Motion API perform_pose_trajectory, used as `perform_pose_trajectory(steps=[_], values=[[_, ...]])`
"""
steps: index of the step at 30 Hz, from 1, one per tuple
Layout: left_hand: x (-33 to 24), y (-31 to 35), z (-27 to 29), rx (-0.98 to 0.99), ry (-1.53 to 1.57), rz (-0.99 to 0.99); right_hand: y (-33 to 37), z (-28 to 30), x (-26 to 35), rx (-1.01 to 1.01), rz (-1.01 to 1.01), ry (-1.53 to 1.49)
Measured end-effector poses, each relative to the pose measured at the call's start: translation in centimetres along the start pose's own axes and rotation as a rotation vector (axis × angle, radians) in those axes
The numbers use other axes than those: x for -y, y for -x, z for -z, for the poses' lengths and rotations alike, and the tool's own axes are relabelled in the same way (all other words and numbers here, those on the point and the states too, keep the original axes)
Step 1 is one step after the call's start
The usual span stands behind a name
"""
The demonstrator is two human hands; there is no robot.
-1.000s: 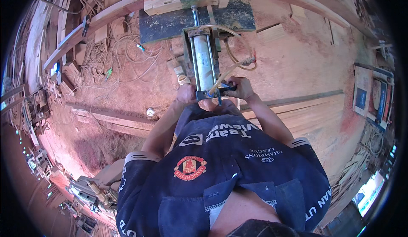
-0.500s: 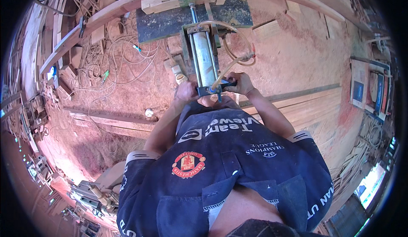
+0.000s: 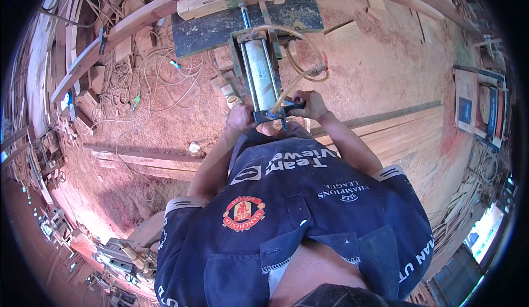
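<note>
A silver pneumatic cylinder (image 3: 259, 70) with a dark end block (image 3: 266, 116) lies in front of my body. Its shiny rod (image 3: 244, 16) runs to a green-stained block on a curved piece of wood (image 3: 205, 8). My left hand (image 3: 241, 118) is closed at the left side of the end block, and what its fingers grip is hidden. On the other side, my right hand (image 3: 310, 106) closes around a black lever (image 3: 293, 107). A yellowish air hose (image 3: 287, 91) curves up from the end block and loops to the right.
Tangled hoses (image 3: 160, 78) lie on the dusty floor to the left. A dark board (image 3: 198, 34) sits under the curved wood. Long planks (image 3: 394, 133) stretch to the right, and a framed panel (image 3: 480, 106) stands at the far right. Machinery (image 3: 122, 257) is at the lower left.
The view has shifted slightly, so the cylinder and surroundings sit a little differently. More of a grey pipe shows at the top edge. Both hands keep their places.
</note>
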State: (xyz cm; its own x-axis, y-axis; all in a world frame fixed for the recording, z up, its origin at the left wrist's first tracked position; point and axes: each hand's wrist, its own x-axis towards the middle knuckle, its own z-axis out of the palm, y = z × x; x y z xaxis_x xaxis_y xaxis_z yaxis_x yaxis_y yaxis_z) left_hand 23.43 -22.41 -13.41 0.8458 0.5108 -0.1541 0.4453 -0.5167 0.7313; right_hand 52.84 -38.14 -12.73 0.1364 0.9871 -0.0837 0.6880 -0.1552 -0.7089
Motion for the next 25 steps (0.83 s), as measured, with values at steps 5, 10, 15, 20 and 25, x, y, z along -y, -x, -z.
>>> perform_pose_trajectory(steps=[5, 10, 15, 20, 25], values=[[-0.33, 0.03, 0.25, 0.024, -0.090, 0.049, 0.10, 0.35, 0.10, 0.048, -0.048, 0.026], [-0.16, -0.17, 0.27, 0.129, -0.071, 0.156, 0.15, 0.03, 0.23, -0.022, 0.008, 0.018], [-0.18, -0.08, 0.29, 0.042, -0.051, 0.047, 0.17, -0.20, -0.05, -0.065, 0.044, 0.006], [-0.03, 0.05, -0.02, -0.017, -0.005, -0.001, 0.24, -0.06, -0.19, -0.034, 0.014, -0.027], [0.49, -0.25, -0.45, -0.002, -0.023, -0.019, 0.17, -0.31, -0.04, -0.009, -0.035, 0.007]])
